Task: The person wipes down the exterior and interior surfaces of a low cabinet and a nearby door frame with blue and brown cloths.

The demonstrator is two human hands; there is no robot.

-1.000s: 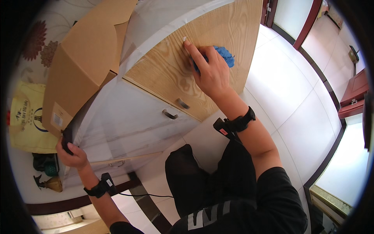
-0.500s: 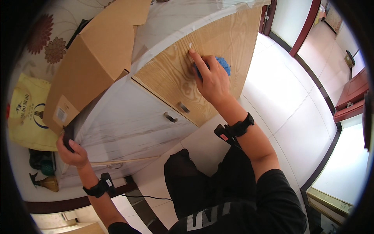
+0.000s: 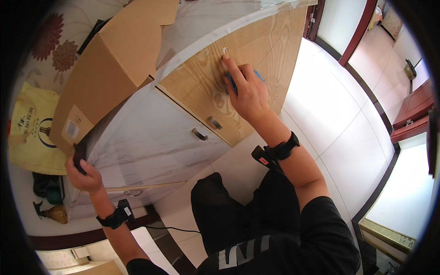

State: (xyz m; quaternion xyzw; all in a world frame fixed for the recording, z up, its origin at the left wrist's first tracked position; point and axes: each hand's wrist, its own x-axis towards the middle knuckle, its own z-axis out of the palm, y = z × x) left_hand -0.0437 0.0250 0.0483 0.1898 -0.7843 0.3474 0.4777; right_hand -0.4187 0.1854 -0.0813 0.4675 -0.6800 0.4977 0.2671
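Note:
My right hand (image 3: 251,94) lies over a crumpled blue cloth (image 3: 231,81), pressed to the wood-grain cabinet door (image 3: 192,85). Its index finger stretches out to a small white mark (image 3: 224,50) on that door. Most of the cloth is hidden beneath my fingers and palm. At the lower left, my left hand (image 3: 85,178) is closed around a small dark object (image 3: 80,158), whose kind I cannot make out. That hand is beside the cabinet's edge, just under the lower corner of a cardboard box (image 3: 110,59).
A white marble-patterned door (image 3: 151,133) with a metal handle (image 3: 200,134) adjoins the wooden one. On the left are a yellow bag (image 3: 34,133) and a spray bottle (image 3: 54,213). Pale floor tiles (image 3: 334,101) lie to the right, near a dark red door frame (image 3: 359,33).
My right hand has shifted slightly left on the door, and less of the blue cloth shows beside it. My left hand keeps its place with the dark object.

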